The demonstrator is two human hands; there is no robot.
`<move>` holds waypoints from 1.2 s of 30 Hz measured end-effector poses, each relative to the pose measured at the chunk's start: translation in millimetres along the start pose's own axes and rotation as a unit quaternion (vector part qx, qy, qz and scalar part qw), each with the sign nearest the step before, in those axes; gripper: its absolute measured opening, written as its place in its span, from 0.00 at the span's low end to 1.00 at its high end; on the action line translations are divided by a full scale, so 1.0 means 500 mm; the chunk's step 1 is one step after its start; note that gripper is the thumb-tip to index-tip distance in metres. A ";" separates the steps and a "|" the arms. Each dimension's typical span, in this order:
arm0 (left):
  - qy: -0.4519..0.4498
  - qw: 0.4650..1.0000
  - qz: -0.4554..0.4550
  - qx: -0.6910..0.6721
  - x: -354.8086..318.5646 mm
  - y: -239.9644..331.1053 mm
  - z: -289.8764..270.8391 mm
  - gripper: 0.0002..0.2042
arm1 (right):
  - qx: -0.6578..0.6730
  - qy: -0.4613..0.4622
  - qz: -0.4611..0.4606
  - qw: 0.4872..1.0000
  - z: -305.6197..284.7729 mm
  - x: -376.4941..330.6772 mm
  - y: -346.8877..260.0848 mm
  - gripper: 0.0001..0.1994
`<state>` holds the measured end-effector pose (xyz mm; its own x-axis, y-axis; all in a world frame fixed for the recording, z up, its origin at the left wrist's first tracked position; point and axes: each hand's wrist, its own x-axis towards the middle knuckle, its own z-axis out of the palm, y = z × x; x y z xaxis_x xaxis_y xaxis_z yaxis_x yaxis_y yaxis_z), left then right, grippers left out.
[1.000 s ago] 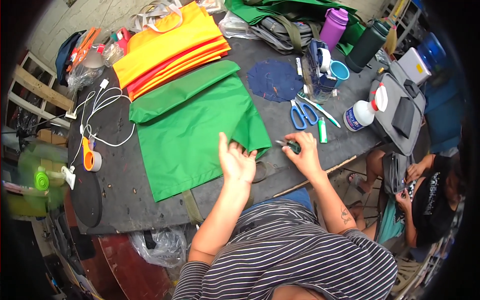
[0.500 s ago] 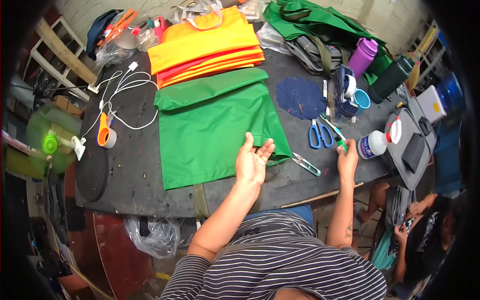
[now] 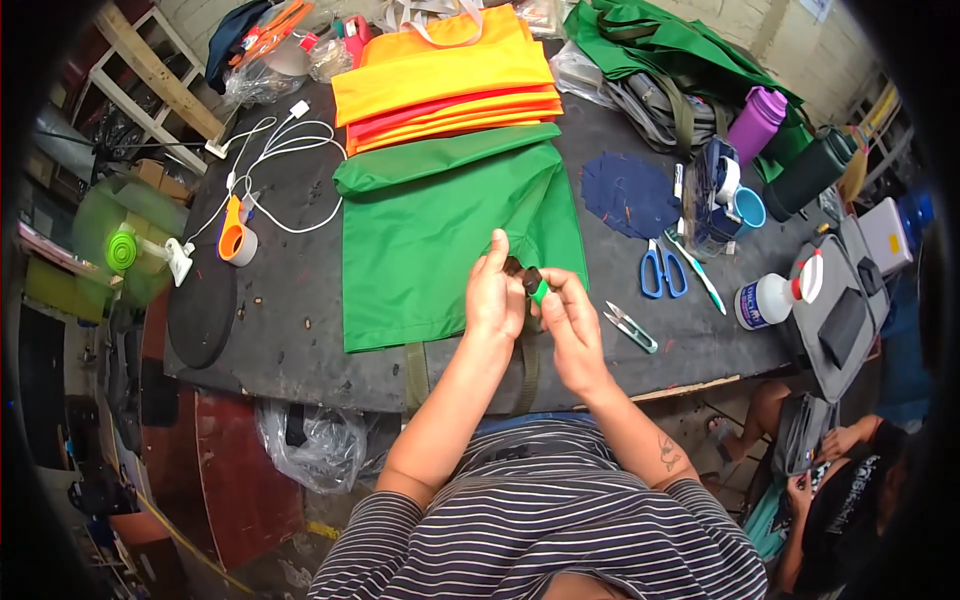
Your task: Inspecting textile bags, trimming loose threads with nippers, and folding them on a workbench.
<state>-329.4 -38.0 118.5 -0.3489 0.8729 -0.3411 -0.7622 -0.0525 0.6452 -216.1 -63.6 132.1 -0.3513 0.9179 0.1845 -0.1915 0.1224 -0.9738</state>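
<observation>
My right hand (image 3: 572,325) pinches a small green lighter-like object (image 3: 540,291) with a dark end, held close to my left fingers. My left hand (image 3: 492,305) is cupped over the lower right part of a green fabric bag (image 3: 430,235). Its thumb stands up, apart from the curled fingers, which are partly hidden; whether they touch the cloth I cannot tell. Folds run through the bag near my hands, and its lower right corner is hidden behind them. Two olive straps (image 3: 417,375) hang from the bag toward me. Thread snips (image 3: 632,328) lie right of my right hand.
Orange and red folded bags (image 3: 450,85) are stacked behind the green one. Blue-handled scissors (image 3: 663,272), a toothbrush (image 3: 700,272) and a spray bottle (image 3: 775,300) are at right. A white cable (image 3: 265,175), tape dispenser (image 3: 237,240) and fan (image 3: 122,250) are left. Another person (image 3: 850,480) sits lower right.
My right hand has moved left from beside the scissors, bringing the green object to my left hand. My left fingers have curled. The view has shifted slightly.
</observation>
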 end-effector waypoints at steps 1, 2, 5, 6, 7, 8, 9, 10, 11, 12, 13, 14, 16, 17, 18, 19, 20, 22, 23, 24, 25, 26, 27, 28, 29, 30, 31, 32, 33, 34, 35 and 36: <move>0.002 1.000 0.001 0.001 0.002 0.001 -0.005 0.15 | -0.001 0.009 -0.019 1.000 0.015 -0.004 -0.009 0.15; -0.005 1.000 -0.001 -0.012 0.003 0.002 -0.010 0.14 | 0.000 0.008 -0.018 1.000 0.017 -0.002 -0.005 0.15; -0.023 0.999 0.001 -0.035 0.025 -0.015 -0.037 0.15 | -0.131 0.006 -0.011 0.991 0.004 0.024 0.040 0.13; -0.032 0.999 -0.014 -0.039 0.023 -0.019 -0.026 0.15 | -0.165 0.008 -0.001 0.986 -0.010 0.037 0.066 0.12; -0.040 0.998 -0.028 -0.043 0.022 -0.021 -0.019 0.16 | -0.198 0.009 0.009 0.980 -0.023 0.046 0.095 0.11; -0.056 0.997 -0.037 -0.026 0.044 -0.044 -0.060 0.15 | -0.222 0.013 0.010 0.975 -0.029 0.047 0.131 0.11; -0.056 0.997 -0.038 -0.027 0.040 -0.045 -0.053 0.15 | -0.223 0.014 0.011 0.975 -0.031 0.046 0.138 0.11; -0.060 0.997 -0.016 -0.047 0.036 -0.050 -0.041 0.17 | -0.214 0.020 -0.005 0.977 -0.034 0.043 0.143 0.11; -0.064 0.996 0.006 -0.067 0.033 -0.052 -0.034 0.20 | -0.206 0.026 -0.020 0.978 -0.036 0.042 0.147 0.11; -0.106 0.993 -0.004 -0.057 0.034 -0.049 -0.045 0.24 | -0.202 0.035 0.008 0.979 -0.034 0.041 0.140 0.12; -0.105 0.993 -0.004 -0.056 0.034 -0.053 -0.052 0.24 | -0.201 0.034 0.010 0.979 -0.031 0.038 0.136 0.12; -0.095 0.994 0.002 -0.054 0.034 -0.057 -0.058 0.23 | -0.234 0.033 0.009 0.972 -0.029 0.035 0.133 0.13; -0.091 0.994 0.008 -0.052 0.037 -0.058 -0.055 0.22 | -0.243 0.061 0.001 0.968 -0.028 0.031 0.134 0.15; -0.084 0.995 0.013 -0.045 0.043 -0.061 -0.063 0.21 | -0.244 0.063 0.001 0.968 -0.027 0.031 0.131 0.15; -0.075 0.996 0.018 -0.037 0.042 -0.060 -0.067 0.21 | -0.271 0.072 -0.020 0.960 -0.022 0.027 0.126 0.13; -0.060 0.996 0.025 -0.055 0.045 -0.063 -0.064 0.19 | -0.297 0.080 -0.041 0.951 -0.017 0.024 0.124 0.12; -0.059 0.996 0.024 -0.054 0.042 -0.066 -0.066 0.19 | -0.322 0.097 -0.058 0.940 -0.011 0.024 0.125 0.12; -0.038 0.998 0.022 -0.051 0.036 -0.064 -0.057 0.18 | -0.320 0.105 -0.036 0.941 -0.014 0.028 0.133 0.12; -0.038 0.998 0.021 -0.050 0.034 -0.065 -0.051 0.18 | -0.318 0.111 -0.014 0.942 -0.015 0.029 0.137 0.11; -0.027 0.998 0.029 -0.044 0.027 -0.065 -0.045 0.17 | -0.317 0.112 -0.012 0.942 -0.014 0.028 0.138 0.11; -0.016 0.998 0.038 -0.038 0.023 -0.067 -0.044 0.16 | -0.319 0.122 -0.021 0.940 -0.014 0.029 0.140 0.11; -0.015 0.999 0.036 -0.036 0.027 -0.069 -0.054 0.16 | -0.321 0.133 -0.030 0.937 -0.014 0.029 0.141 0.10; -0.019 0.999 0.022 -0.029 0.032 -0.065 -0.063 0.16 | -0.328 0.124 -0.025 0.936 -0.013 0.031 0.134 0.10; -0.024 0.999 0.008 -0.021 0.035 -0.065 -0.069 0.15 | -0.327 0.124 -0.024 0.936 -0.013 0.030 0.135 0.10; -0.024 0.999 0.007 -0.021 0.036 -0.072 -0.070 0.15 | -0.326 0.124 -0.028 0.937 -0.012 0.029 0.136 0.10; -0.008 0.999 0.023 -0.036 0.031 -0.071 -0.052 0.15 | -0.325 0.124 -0.032 0.937 -0.012 0.030 0.138 0.10; 0.008 0.998 0.038 -0.052 0.029 -0.070 -0.042 0.15 | -0.324 0.124 -0.032 0.937 -0.011 0.031 0.137 0.10; 0.008 0.998 0.038 -0.052 0.035 -0.075 -0.049 0.15 | -0.330 0.122 -0.031 0.935 -0.011 0.032 0.135 0.10; 0.006 0.998 0.039 -0.049 0.039 -0.077 -0.055 0.15 | -0.336 0.120 -0.029 0.934 -0.010 0.031 0.132 0.10; 0.004 0.998 0.041 -0.046 0.042 -0.079 -0.062 0.15 | -0.336 0.119 -0.029 0.934 -0.008 0.031 0.130 0.10; 0.004 0.998 0.041 -0.046 0.044 -0.083 -0.069 0.15 | -0.332 0.116 -0.027 0.936 -0.006 0.031 0.127 0.11; 0.003 0.998 0.041 -0.037 0.036 -0.078 -0.060 0.15 | -0.329 0.115 -0.024 0.937 -0.008 0.031 0.127 0.11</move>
<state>-322.3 -34.5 66.9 -0.4141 0.8618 -0.2931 -0.7689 -0.1588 0.6193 -230.2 -40.2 72.7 -0.1346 0.9531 0.2711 0.4302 0.3027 -0.8505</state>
